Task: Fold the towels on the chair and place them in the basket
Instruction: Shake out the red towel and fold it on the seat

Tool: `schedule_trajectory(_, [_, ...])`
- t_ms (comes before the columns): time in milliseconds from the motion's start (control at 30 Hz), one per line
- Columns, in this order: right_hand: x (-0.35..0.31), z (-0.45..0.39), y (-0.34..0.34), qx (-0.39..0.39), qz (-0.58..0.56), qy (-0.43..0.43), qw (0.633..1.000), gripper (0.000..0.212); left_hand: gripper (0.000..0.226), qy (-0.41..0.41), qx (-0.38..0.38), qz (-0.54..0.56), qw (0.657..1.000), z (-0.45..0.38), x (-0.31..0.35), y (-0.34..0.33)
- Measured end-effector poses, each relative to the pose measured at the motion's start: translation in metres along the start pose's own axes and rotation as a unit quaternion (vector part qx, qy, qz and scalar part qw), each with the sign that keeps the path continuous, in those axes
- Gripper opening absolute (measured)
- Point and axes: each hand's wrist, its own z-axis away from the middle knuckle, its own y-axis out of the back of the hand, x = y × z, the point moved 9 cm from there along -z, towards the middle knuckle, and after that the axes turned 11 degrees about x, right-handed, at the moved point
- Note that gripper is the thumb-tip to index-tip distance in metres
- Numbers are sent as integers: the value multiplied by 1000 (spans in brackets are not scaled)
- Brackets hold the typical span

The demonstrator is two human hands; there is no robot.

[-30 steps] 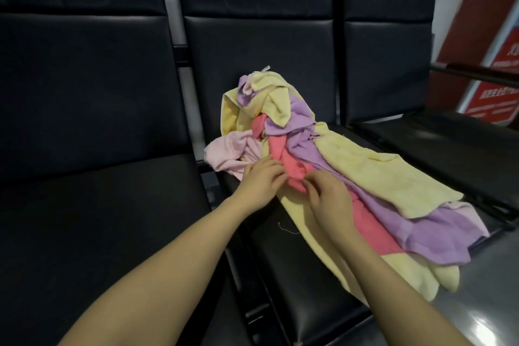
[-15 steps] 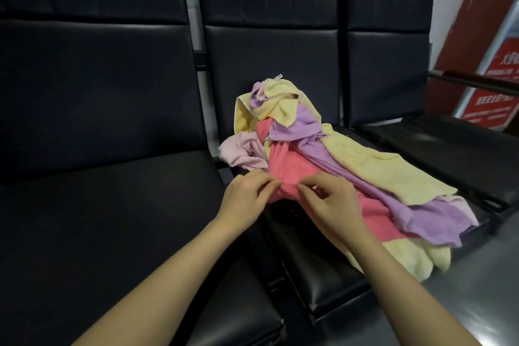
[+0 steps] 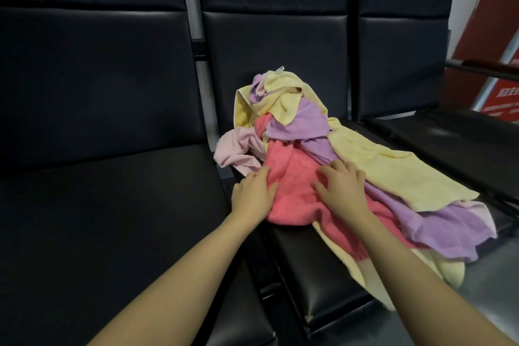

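head: we face a row of black chairs (image 3: 98, 93), red sign (image 3: 502, 22) far right | towels (image 3: 351, 154) heaped on middle seat: coral towel (image 3: 292, 194) in front, yellow, purple, pale pink tangled behind | left hand (image 3: 254, 195) flat, fingers straight, on coral towel's left edge | right hand (image 3: 341, 187) spread, pressing its middle
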Motion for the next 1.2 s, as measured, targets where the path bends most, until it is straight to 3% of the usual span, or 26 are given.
schedule_trajectory(100, [0, -5, -2, 5, 9, 2, 1000, 22, 37, 12, 47, 64, 997, -2, 0, 0])
schedule_trajectory(233, [5, -10, 18, 90, -84, -32, 992, 14, 30, 0, 103, 141, 985, -11, 9, 19])
schedule_trajectory(333, [18, -17, 38, 149, -163, -95, 971, 16, 25, -20, 143, 173, 974, -25, 25, 44])
schedule_trajectory(500, [20, -39, 65, 178, -238, -152, 943, 18, 19, -58, 188, 168, 966, -51, 57, 78])
schedule_trajectory(633, [16, -55, 93, 225, -331, -190, 896, 18, 18, -28, 218, 226, 949, -69, 77, 106])
schedule_trajectory(933, [-20, -93, 182, 343, -441, -136, 818, 22, 13, -46, 288, 329, 898, -108, 122, 190])
schedule_trajectory(1200, [-67, -93, 252, 411, -472, -44, 779, 16, 14, -90, 333, 408, 845, -95, 140, 282])
